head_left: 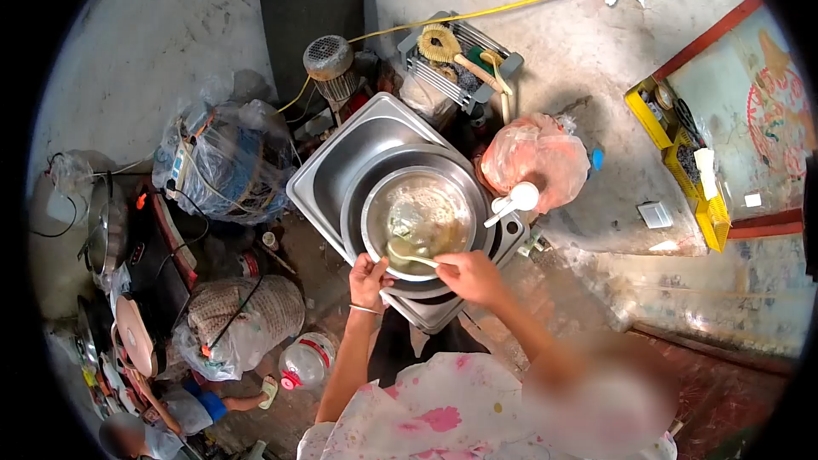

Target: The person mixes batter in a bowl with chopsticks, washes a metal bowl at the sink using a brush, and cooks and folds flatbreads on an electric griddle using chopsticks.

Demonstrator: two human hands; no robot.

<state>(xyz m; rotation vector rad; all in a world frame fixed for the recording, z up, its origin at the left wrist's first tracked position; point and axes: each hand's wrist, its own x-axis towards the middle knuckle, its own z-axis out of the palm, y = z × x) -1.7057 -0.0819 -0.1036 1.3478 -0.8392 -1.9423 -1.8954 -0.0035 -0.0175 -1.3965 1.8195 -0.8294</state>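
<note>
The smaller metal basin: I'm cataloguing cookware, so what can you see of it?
The smaller metal basin is round, silvery and shiny, apparently stainless steel. It sits open side up inside a larger metal basin at the sink, holding pale, wet-looking contents. A spoon in the right hand dips into it; the left hand is at its near rim, its grip unclear.

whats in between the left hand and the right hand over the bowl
In the head view, the spoon's handle and the near rim of the inner metal bowl lie between the left hand and the right hand.
</note>
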